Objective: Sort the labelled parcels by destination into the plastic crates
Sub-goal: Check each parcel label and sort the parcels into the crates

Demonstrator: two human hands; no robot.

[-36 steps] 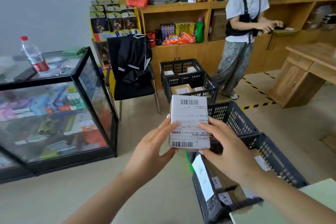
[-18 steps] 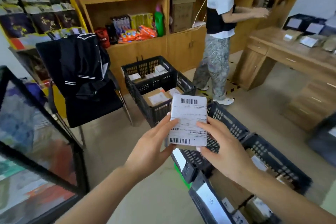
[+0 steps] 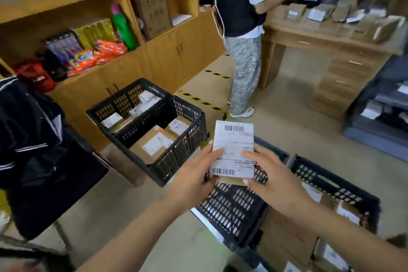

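Two hands on one parcel (image 3: 233, 149), label up: left hand (image 3: 194, 180) & right hand (image 3: 273, 180) each pinch a side edge, thumbs on top, fingers curled under. I'd read the destination first, keep it level, then lower it in, no toss. Crate (image 3: 176, 154) w/ boxes sits just left-forward of my fingers; emptier crate (image 3: 231, 210) right below them, a fuller one (image 3: 331, 185) to the right. Open floor between; chair (image 3: 44, 161) crowds far left.

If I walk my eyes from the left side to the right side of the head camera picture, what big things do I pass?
Black jacket on a chair → two black crates with parcels inside → the labelled parcel held in both hands → wooden desk with parcels on top.
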